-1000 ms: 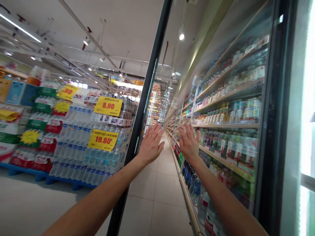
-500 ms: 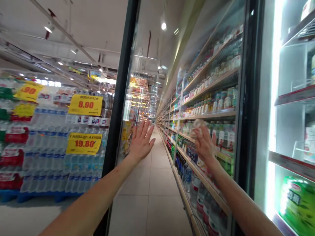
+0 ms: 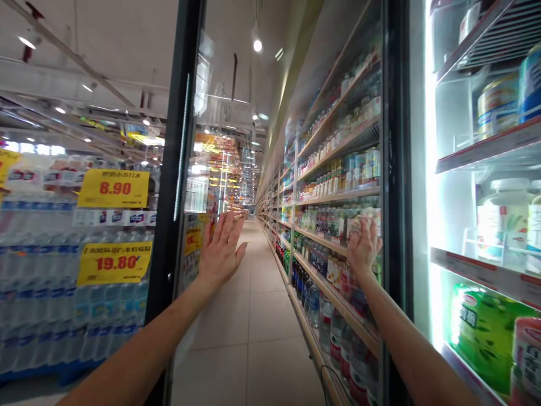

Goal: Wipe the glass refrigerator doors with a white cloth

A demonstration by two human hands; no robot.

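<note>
The tall upright door panel (image 3: 270, 316) is smooth, clear and glossy like glass, giving back pale streaks of light, and its black frame (image 3: 171, 169) is smooth with a low sheen. The crumpled pale wad (image 3: 367, 217) in the right hand (image 3: 363, 245) looks like soft, matt cloth, rough with folds. The yellow price signs (image 3: 113, 188) look like flat paper or card. The clear water bottles (image 3: 36, 270) look like thin, shiny plastic. Thin metal wires form the slotted grey shelf (image 3: 502, 39). The bright green package (image 3: 486, 332) is glossy plastic, and the beige floor tiles (image 3: 274, 361) have a soft sheen.
</note>
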